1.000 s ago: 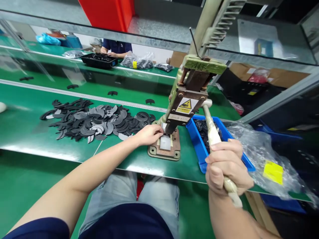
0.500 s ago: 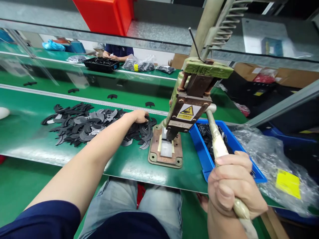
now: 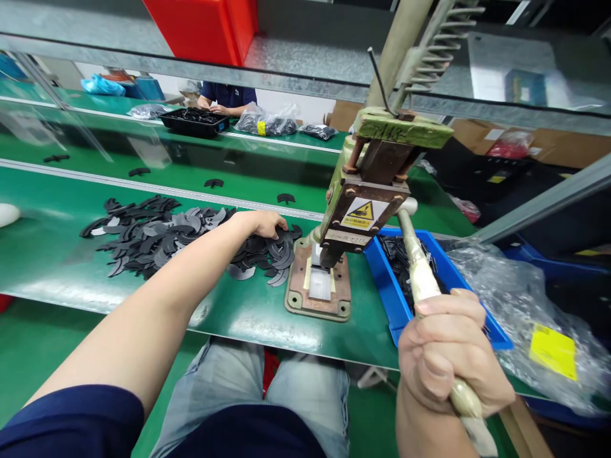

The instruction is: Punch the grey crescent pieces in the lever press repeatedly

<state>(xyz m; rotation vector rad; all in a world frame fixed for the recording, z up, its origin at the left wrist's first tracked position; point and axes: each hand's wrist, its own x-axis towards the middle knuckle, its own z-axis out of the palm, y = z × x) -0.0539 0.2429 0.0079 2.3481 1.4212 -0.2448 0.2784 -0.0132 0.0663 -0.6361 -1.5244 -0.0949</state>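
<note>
My right hand (image 3: 451, 346) is wrapped around the tape-bound lever (image 3: 422, 273) of a green hand press (image 3: 365, 184). The press ram hangs low over a small metal plate (image 3: 319, 283) on the press base (image 3: 292, 305). Just left of the press, my left hand (image 3: 262, 224) reaches into the right end of a pile of black curved plastic parts (image 3: 176, 232). Its fingers are bent down and together among the parts; whatever is between the fingertips is hidden.
A blue bin (image 3: 382, 292) of black parts stands right of the press, beside a clear plastic bag (image 3: 529, 312). Single black parts lie on the green belt (image 3: 181, 168) behind a rail. Across it a person (image 3: 229, 98) works near a black tray (image 3: 195, 130). A red bin (image 3: 205, 28) sits on the overhead shelf.
My left hand has shifted very slightly among the black parts at the pile's right end. My right hand stays on the press lever, which has hardly moved.
</note>
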